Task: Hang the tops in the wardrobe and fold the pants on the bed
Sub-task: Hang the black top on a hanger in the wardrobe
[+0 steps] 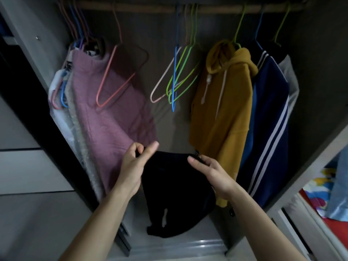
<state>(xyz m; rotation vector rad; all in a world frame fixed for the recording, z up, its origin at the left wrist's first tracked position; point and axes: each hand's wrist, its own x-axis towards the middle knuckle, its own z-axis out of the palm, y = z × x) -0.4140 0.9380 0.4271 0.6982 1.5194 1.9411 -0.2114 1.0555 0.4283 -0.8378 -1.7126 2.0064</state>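
A black garment (175,193) hangs between my hands in front of the open wardrobe. My left hand (134,166) pinches its upper left edge between thumb and forefinger, the other fingers stretched out. My right hand (212,172) holds the upper right edge, thumb and fingers on the cloth. Overhead runs the wooden rail (154,8). An empty pink hanger (116,76) and a bunch of green, blue and white empty hangers (177,76) hang from it. A mustard hoodie (224,113), a navy striped jacket (267,117) and a mauve top (111,117) hang on the rail.
The wardrobe's left door frame (24,53) and right side panel (308,166) bound the opening. A sliding-door track (178,245) runs along the bottom. At the lower right lies a bed with a colourful cover (320,194).
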